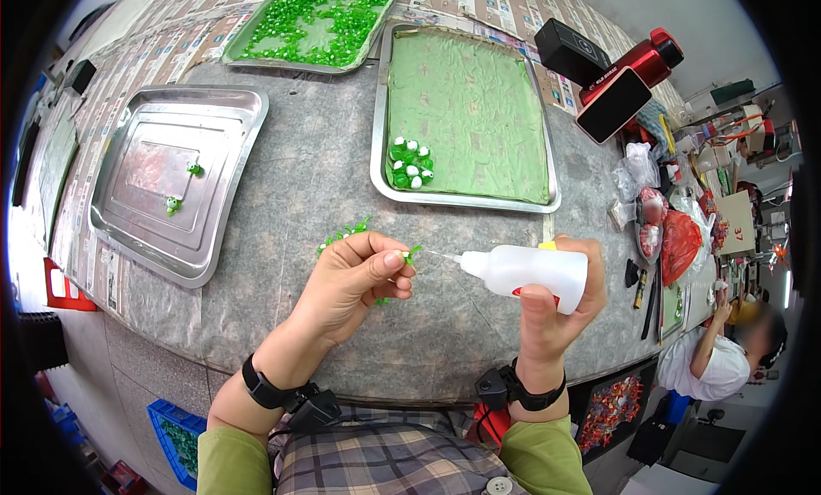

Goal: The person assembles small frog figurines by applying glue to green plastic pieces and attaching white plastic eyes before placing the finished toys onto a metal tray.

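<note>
My left hand (363, 273) is closed in a pinch on a small green plastic piece (414, 253), which pokes out past the thumb and fingertip. In my right hand (556, 315) lies a white squeeze bottle (547, 271), tilted on its side with its thin nozzle pointing left. The nozzle tip is close to the green piece; whether they touch I cannot tell. More small green pieces (344, 233) lie on the grey table cover, partly hidden behind my left hand. Several green-and-white figures (412, 163) are grouped in the lower left corner of the green-lined tray (470, 110).
A metal tray (244, 144) at left holds two small green figures (174, 205). Another tray (235, 55) at the back is heaped with green pieces. A phone (614, 104) leans against a red flask (637, 63), beside a black box (571, 52). A co-worker (705, 362) sits at far right.
</note>
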`<state>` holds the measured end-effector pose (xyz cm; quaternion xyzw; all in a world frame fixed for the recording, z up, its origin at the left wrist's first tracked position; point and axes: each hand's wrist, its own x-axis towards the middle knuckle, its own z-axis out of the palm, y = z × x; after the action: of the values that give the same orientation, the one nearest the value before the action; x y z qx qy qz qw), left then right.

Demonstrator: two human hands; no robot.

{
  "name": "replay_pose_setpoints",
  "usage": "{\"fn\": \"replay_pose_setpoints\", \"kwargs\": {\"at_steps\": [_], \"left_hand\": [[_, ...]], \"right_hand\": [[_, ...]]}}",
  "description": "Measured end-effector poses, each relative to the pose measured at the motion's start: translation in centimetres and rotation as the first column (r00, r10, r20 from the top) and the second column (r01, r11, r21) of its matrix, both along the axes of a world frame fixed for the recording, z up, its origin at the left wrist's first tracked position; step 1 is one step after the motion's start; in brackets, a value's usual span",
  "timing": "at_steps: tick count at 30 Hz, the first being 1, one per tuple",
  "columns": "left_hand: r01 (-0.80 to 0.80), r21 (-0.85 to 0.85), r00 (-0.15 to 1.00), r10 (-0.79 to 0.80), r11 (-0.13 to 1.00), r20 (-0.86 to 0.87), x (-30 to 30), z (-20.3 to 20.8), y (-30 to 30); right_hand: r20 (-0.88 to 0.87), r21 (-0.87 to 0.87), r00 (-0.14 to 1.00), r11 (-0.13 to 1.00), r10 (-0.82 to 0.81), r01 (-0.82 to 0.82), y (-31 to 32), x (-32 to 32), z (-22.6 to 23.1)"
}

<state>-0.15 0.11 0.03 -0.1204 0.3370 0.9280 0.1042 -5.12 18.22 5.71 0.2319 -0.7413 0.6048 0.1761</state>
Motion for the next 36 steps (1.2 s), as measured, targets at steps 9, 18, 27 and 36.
{"fn": "replay_pose_setpoints", "kwargs": {"at_steps": [9, 18, 27, 36], "left_hand": [[-0.094, -0.105, 0.995, 0.092, 0.99, -0.03, 0.0, 0.5, 0.3], [-0.177, -0.152, 0.984, 0.17, 0.972, -0.059, 0.0, 0.7, 0.3], [-0.168, -0.15, 0.984, 0.158, 0.974, -0.077, 0.0, 0.6, 0.2], [-0.216, -0.139, 0.976, 0.212, 0.966, -0.039, 0.1, 0.3, 0.2]], "right_hand": [[-0.031, -0.042, 0.998, 0.997, 0.056, -0.057, 0.6, 0.0, 0.2], [-0.016, 0.016, 0.999, 0.999, 0.043, -0.043, 0.3, 0.0, -0.3], [0.011, -0.085, 1.0, 0.996, 0.016, -0.015, 0.7, -0.1, -0.8], [0.419, -0.206, 0.908, 0.975, 0.008, 0.086, 7.4, -5.1, -2.0]]}}
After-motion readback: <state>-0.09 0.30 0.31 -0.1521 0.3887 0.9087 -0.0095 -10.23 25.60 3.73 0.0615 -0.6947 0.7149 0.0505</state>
